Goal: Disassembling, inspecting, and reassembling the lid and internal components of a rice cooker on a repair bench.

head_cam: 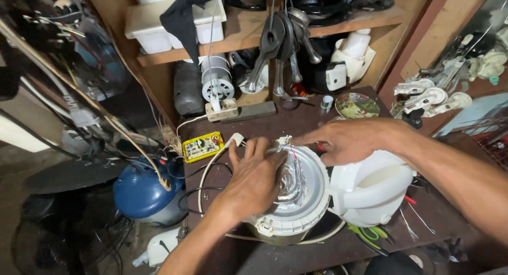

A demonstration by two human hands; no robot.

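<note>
The left hand [254, 182] lies flat on the cooker [293, 201], fingers spread wide over its round top and touching the crumpled foil [292, 181] at the middle; it grips nothing. The cooker stands near the front edge of the dark bench [264, 259], with its white lid [370, 188] swung open to the right. The right hand [352, 140] reaches across the far rim of the cooker, fingers pinched narrow at a small white part [283, 143] there; something red shows under the palm, perhaps a tool handle, but the view is too poor to be sure. A white cord [211, 166] loops left of the cooker (its plug lies beside a yellow circuit board [202, 146]). A blue tank [142, 193] sits off the bench's left side. Green snips [370, 235] lie under the lid.
</note>
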